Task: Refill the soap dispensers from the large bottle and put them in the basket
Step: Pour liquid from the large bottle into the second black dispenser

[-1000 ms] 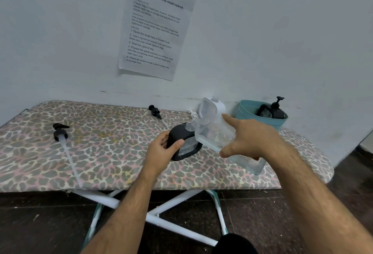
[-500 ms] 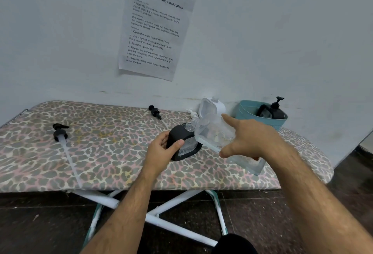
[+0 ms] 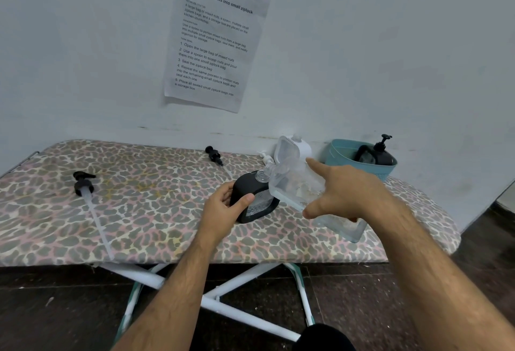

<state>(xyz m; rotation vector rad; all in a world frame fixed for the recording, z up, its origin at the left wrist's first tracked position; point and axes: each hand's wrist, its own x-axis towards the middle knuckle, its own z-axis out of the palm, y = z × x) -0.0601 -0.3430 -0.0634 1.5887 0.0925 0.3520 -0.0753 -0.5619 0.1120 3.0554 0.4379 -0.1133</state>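
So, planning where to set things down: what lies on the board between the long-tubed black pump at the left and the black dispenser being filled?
Head view: only bare leopard-print cover between long-tubed black pump and black dispenser.

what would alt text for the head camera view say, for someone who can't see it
A person's right hand tips a large clear bottle into the open neck of a black soap dispenser, steadied by the left hand on a leopard-print board. Two loose pump heads lie on it; a teal basket already holds another dispenser.
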